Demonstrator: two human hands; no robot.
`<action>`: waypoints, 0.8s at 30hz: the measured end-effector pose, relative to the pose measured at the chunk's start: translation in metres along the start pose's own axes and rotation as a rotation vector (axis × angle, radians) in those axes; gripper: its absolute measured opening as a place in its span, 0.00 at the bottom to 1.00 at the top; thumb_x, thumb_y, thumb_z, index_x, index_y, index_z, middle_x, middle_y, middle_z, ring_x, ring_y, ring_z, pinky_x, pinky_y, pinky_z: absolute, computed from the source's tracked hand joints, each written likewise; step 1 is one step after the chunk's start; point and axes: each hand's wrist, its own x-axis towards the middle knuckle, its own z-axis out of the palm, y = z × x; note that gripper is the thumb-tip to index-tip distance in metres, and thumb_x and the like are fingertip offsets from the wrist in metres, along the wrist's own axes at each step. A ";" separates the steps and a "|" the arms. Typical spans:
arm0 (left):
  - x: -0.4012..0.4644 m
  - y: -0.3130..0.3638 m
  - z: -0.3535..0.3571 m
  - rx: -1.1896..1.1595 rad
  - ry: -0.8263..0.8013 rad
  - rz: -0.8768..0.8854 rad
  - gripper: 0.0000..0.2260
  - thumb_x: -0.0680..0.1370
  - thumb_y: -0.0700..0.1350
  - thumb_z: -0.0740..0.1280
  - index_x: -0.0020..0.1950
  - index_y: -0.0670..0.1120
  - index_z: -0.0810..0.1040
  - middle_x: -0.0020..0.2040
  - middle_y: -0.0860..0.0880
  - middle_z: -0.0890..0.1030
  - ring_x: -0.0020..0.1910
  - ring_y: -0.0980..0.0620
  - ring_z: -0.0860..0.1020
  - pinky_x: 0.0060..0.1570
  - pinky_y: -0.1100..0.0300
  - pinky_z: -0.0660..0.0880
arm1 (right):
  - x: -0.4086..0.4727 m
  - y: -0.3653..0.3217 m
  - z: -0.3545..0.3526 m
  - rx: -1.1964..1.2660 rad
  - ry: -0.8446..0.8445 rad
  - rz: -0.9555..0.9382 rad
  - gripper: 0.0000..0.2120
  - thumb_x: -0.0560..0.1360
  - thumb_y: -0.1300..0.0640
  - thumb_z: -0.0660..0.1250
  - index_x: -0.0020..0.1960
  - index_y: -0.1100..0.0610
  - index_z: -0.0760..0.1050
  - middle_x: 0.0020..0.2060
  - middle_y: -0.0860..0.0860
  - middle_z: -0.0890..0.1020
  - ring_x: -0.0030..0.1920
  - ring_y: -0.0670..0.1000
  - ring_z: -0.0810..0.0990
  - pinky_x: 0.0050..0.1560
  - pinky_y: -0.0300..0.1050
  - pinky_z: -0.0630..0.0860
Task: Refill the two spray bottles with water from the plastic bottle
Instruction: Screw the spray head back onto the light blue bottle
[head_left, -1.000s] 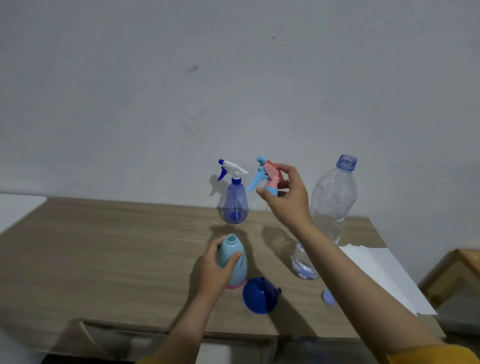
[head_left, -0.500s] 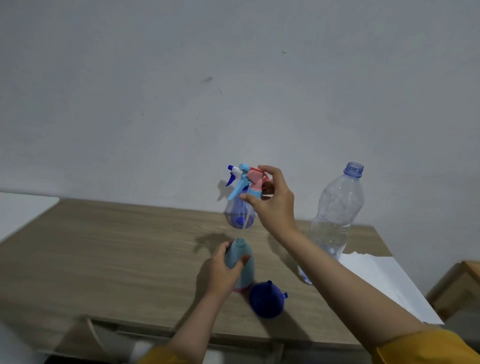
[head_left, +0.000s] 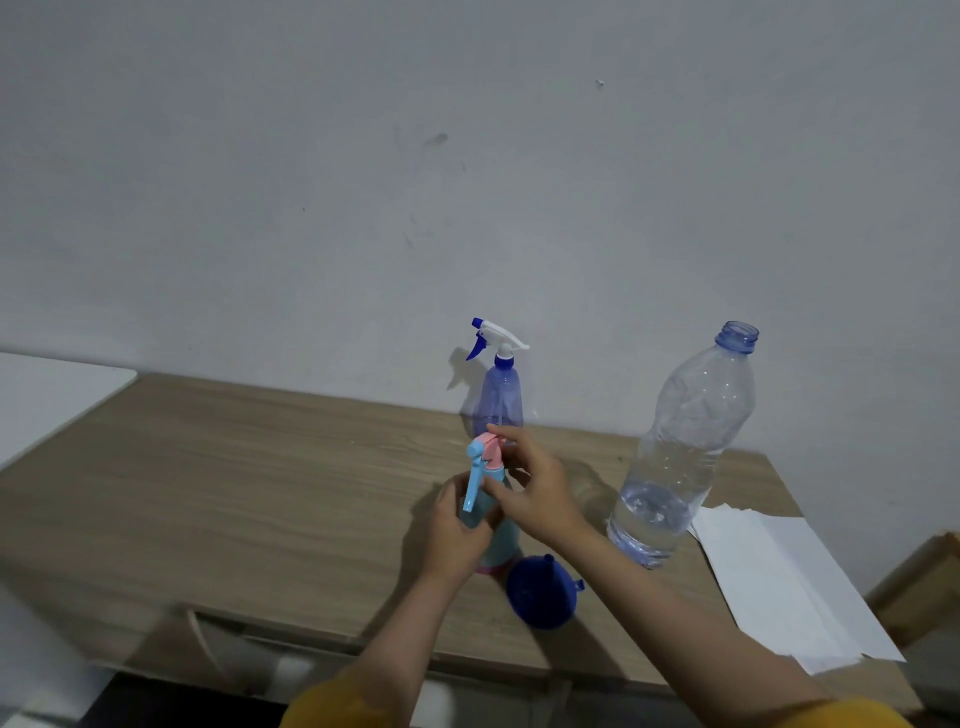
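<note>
Mid-frame, left hand (head_left: 457, 525) grips the teal bottle (head_left: 500, 540) on the worktop (head_left: 260, 483); its fingers curl round the neck. Right hand (head_left: 535, 493) pinches the pink/blue sprayer (head_left: 483, 462) sitting atop the neck. Hands hide most of the bottle. Blue spray bottle (head_left: 500, 400) behind, translucent. Clear, crinkled plastic bottle (head_left: 680, 457) at right, uncapped, w/ water low. Blue funnel (head_left: 541, 592) lies lower centre.
</note>
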 end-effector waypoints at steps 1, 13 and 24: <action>0.000 0.000 0.000 -0.021 0.000 -0.010 0.19 0.73 0.50 0.73 0.62 0.51 0.74 0.54 0.54 0.79 0.43 0.61 0.74 0.32 0.76 0.70 | 0.000 0.001 -0.001 -0.001 -0.008 -0.004 0.22 0.70 0.65 0.72 0.62 0.53 0.74 0.50 0.43 0.83 0.52 0.43 0.81 0.53 0.37 0.77; 0.002 -0.003 0.003 -0.061 0.003 0.016 0.18 0.74 0.50 0.72 0.63 0.52 0.75 0.52 0.57 0.78 0.48 0.61 0.76 0.35 0.79 0.69 | -0.004 0.004 0.002 0.059 0.093 0.088 0.32 0.63 0.62 0.79 0.62 0.49 0.70 0.45 0.46 0.81 0.44 0.43 0.81 0.47 0.34 0.77; 0.004 -0.013 0.004 0.072 0.019 0.029 0.21 0.72 0.59 0.70 0.62 0.59 0.71 0.53 0.60 0.79 0.47 0.60 0.78 0.38 0.65 0.73 | 0.002 0.006 -0.008 0.129 0.026 0.249 0.28 0.63 0.64 0.79 0.58 0.50 0.72 0.36 0.46 0.79 0.38 0.42 0.80 0.41 0.38 0.77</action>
